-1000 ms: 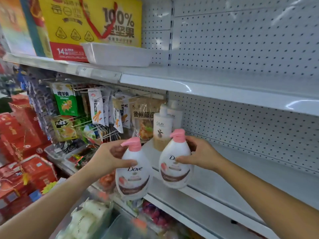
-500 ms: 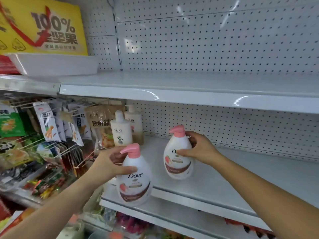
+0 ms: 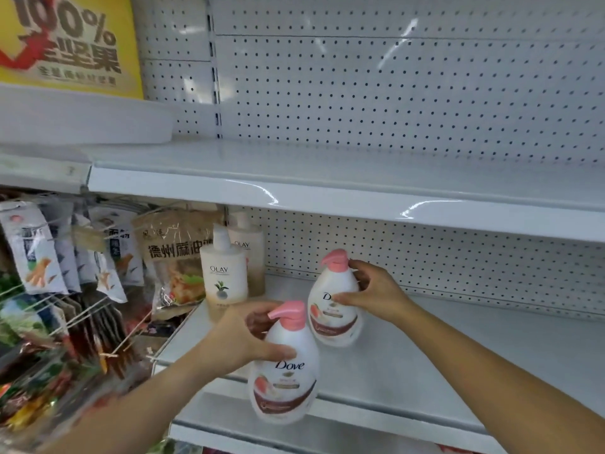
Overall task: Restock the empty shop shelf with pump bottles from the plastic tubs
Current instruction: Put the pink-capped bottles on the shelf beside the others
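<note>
I hold two white Dove pump bottles with pink pumps. My left hand grips the near bottle round its neck, in front of the shelf's front edge. My right hand grips the far bottle at its shoulder, over the white shelf; whether its base touches the shelf is unclear. Two cream Olay pump bottles stand at the shelf's left end, one behind the other.
A white shelf above overhangs this one, with pegboard behind both. Left of the Olay bottles hang snack packets on wire hooks. A white tray and a yellow carton sit on the upper left shelf.
Both hands have carried their bottles further in toward the shelf. The right bottle now sits deeper over the shelf, and the view has closed in on the shelf.
</note>
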